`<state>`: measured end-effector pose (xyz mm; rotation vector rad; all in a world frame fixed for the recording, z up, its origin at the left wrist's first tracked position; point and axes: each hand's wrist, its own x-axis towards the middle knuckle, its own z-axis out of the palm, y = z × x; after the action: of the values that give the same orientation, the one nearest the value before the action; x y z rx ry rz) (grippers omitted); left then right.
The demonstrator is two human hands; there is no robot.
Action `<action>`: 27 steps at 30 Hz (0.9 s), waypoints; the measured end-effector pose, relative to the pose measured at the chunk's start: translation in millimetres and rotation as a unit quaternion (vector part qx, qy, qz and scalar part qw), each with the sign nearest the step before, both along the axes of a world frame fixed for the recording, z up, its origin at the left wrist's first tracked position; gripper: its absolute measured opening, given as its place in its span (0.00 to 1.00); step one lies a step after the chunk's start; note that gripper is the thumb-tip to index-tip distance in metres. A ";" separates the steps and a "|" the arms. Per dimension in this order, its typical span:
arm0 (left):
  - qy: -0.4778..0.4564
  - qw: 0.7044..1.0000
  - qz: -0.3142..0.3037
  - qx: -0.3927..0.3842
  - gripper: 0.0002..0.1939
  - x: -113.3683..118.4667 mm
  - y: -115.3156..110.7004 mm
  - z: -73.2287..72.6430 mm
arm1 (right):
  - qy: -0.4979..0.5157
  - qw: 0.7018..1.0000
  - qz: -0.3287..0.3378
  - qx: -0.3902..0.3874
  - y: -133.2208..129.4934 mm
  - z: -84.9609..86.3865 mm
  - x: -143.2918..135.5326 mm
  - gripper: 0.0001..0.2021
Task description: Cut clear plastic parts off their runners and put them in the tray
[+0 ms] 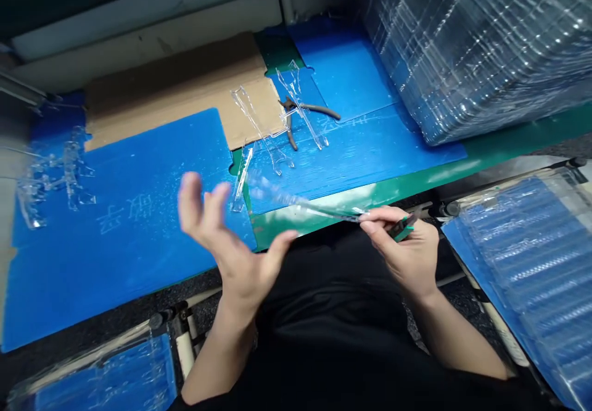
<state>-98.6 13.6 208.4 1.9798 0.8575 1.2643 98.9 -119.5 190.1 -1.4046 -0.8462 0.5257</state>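
My left hand [231, 244] is open above the front edge of the table, its fingers spread and nothing in them. My right hand [407, 250] pinches the end of a long, clear plastic strip [308, 206] between thumb and forefinger. The strip points left over the table edge and is blurred at its far end. A small dark and green tool [403, 227] also sits in my right hand; its kind is unclear. Clear moulded plastic parts [259, 128] lie beyond my hands, one short piece [242, 179] near my left fingers.
Pliers [314, 110] lie among the clear parts. More clear parts [55, 176] are at the left on a blue sheet [152, 263], beside cardboard [176, 90]. Stacked clear trays [481, 53] stand at the back right. Lower racks hold a ribbed tray [531, 257] and another tray [111, 380].
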 end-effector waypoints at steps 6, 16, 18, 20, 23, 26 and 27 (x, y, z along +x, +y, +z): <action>0.253 0.923 -0.267 0.116 0.08 6.5 -6.4 22.3 | -0.223 0.947 0.219 0.076 5.7 25.1 18.3 0.07; 0.175 0.950 -0.162 0.202 0.17 0.9 -2.2 10.6 | -0.327 0.918 0.197 -0.106 -10.2 48.4 9.7 0.10; 0.174 0.947 -0.151 0.223 0.16 0.1 0.3 10.4 | -0.372 0.900 0.202 -0.108 -15.6 49.9 8.2 0.10; 0.169 0.948 -0.144 0.230 0.17 0.0 1.6 10.8 | -0.410 0.886 0.194 -0.101 -19.6 50.8 6.2 0.10; 0.163 0.948 -0.141 0.232 0.17 -0.3 2.1 10.9 | -0.434 0.877 0.186 -0.088 -22.9 51.5 3.3 0.12; 0.166 0.948 -0.141 0.232 0.17 -1.3 1.8 10.1 | -0.430 0.877 0.194 -0.086 -23.6 51.6 1.6 0.13; 0.167 0.948 -0.139 0.232 0.17 -1.6 1.6 9.8 | -0.428 0.878 0.197 -0.088 -23.6 51.5 1.5 0.13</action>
<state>-100.2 15.2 218.2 2.6372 0.4205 1.0452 100.4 -143.1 241.6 -1.6519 -1.8650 0.2630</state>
